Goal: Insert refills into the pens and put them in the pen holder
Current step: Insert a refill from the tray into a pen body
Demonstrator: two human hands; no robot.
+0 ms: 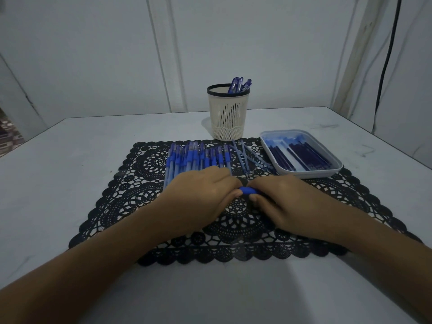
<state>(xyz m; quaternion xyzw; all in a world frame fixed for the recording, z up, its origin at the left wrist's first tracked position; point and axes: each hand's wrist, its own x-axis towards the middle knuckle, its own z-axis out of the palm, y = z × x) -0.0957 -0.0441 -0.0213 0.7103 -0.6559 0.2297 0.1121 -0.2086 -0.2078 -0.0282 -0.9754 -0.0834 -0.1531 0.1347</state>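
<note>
Head view, counts first: one pen holder [228,113], cream mesh with a dark rim, stands upright at the far edge of the black lace mat [149,164]. About four finished pens [239,85] stick out of it, leaning right. One pen row [196,157] lies side by side on the mat, left of centre. I make it roughly ten to twelve, no exact count because my left hand covers the near ends. Three or four loose refills [245,157] lie crossed on the mat between the row and the tray [311,173]. It's one pale rectangular tray, right of the holder, and the tray refills [301,155] inside are dark and too packed to count. Both forearms come in from the bottom corners, hands palm-down over mat centre. My left hand [201,195] and right hand [285,202] meet nearly thumb to thumb, each pinching one end of a single held pen [247,191]. Only its blue rubber grip shows between my thumbs, the rest is under my fingers. The held pen lies crosswise, low over the mat, near the row's near ends and well apart from the holder. Can't tell if it touches the mat. Everything sits on a white table [70,160].
</note>
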